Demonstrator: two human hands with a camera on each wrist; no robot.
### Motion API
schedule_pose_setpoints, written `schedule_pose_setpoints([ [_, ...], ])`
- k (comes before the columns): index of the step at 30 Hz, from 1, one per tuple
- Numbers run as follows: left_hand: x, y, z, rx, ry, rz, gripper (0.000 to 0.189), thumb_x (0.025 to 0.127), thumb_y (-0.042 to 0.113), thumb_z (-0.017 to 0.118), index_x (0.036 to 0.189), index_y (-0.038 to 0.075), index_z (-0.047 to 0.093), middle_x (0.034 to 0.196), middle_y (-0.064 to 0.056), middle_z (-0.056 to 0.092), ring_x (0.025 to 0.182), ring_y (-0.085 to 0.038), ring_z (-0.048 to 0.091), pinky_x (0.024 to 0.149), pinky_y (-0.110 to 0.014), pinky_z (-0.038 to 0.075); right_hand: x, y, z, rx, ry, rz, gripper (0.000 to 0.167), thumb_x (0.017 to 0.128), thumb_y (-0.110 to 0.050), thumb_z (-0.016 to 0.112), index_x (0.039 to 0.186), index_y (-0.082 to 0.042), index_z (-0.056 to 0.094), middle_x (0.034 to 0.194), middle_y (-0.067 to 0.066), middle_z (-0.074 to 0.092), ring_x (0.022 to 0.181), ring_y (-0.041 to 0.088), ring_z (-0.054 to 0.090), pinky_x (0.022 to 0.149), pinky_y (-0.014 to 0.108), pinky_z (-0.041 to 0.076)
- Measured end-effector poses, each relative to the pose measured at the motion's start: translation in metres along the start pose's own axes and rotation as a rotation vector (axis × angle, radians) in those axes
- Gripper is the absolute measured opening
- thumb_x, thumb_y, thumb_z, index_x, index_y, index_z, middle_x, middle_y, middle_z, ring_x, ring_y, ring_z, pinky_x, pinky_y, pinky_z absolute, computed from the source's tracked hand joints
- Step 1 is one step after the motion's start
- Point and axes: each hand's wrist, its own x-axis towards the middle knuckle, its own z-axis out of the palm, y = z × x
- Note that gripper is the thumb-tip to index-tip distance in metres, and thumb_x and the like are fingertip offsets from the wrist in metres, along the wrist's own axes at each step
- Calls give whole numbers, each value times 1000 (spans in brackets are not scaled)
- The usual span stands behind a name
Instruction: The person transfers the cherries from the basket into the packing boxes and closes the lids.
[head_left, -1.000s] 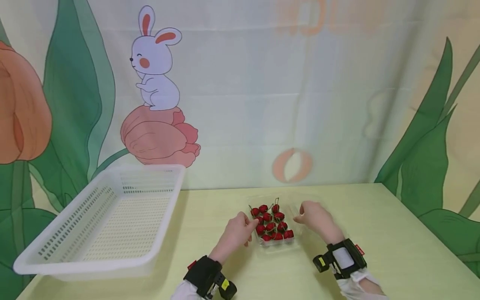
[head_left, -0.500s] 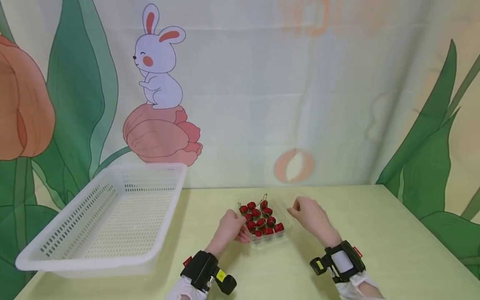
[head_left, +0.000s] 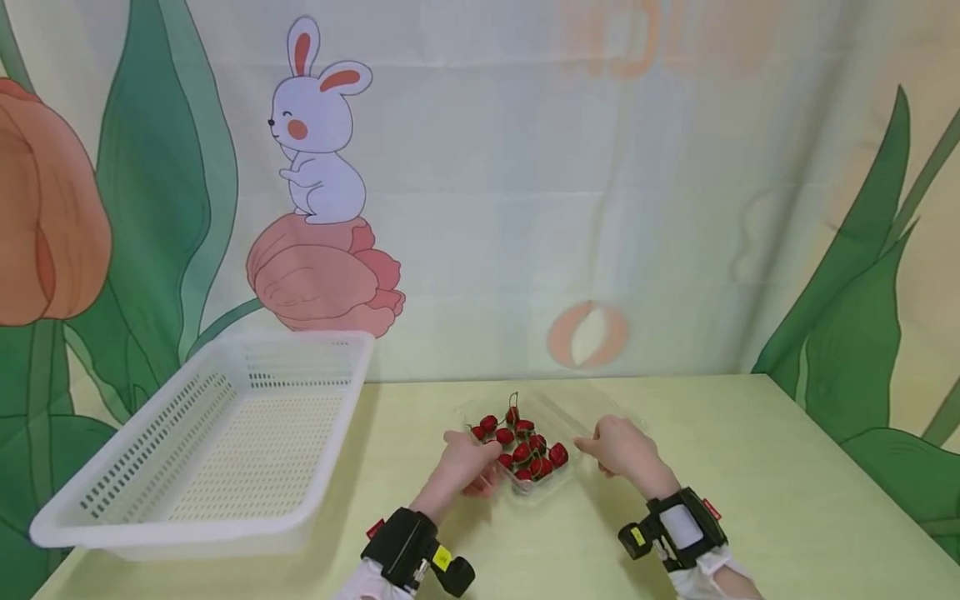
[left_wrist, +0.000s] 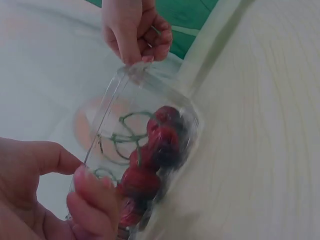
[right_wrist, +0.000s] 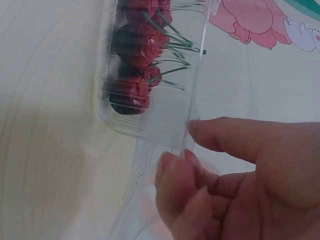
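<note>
A clear plastic clamshell box (head_left: pixel 525 487) holds several red cherries (head_left: pixel 522 453) with green stems. My left hand (head_left: pixel 463 465) pinches its left rim between thumb and fingers. On the other side, my right hand (head_left: pixel 624 450) pinches the right rim near a corner. In the left wrist view the box wall (left_wrist: pixel 167 92) spans between both hands, and the cherries (left_wrist: pixel 142 182) are bunched along its bottom. The right wrist view shows thumb and fingertips at the edge of the box (right_wrist: pixel 170 122), beside a transparent flap (right_wrist: pixel 142 172).
A large white plastic basket (head_left: pixel 318 508) with slotted walls stands at the left of the pale yellow table (head_left: pixel 720 450). Behind the table hangs a curtain (head_left: pixel 480 208) printed with tulips and a rabbit.
The box has shifted left and turned slightly, and its cherries have rolled into a looser arrangement. My left hand has come onto the left rim, and the right has closed in on the right rim.
</note>
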Motion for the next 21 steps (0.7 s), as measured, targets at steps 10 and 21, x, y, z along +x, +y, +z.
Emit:
schedule_pose_setpoints([
  [10, 3, -4, -35, 530, 194, 152, 44, 89, 31, 53, 100, -10, 42, 66, -9, 44, 55, -20, 42, 46, -29, 31, 6, 10, 5, 170, 10, -56, 23, 88, -11, 57, 69, -4, 45, 55, 6, 52, 43, 14, 50, 43, 25, 42],
  [21, 3, 4, -45, 729, 192, 148, 22, 87, 22, 52, 71, 8, 49, 55, -1, 46, 45, -15, 44, 39, -25, 29, 9, 17, -2, 208, 3, -35, 27, 89, -20, 56, 72, -3, 46, 57, 8, 52, 48, 17, 50, 47, 27, 38],
])
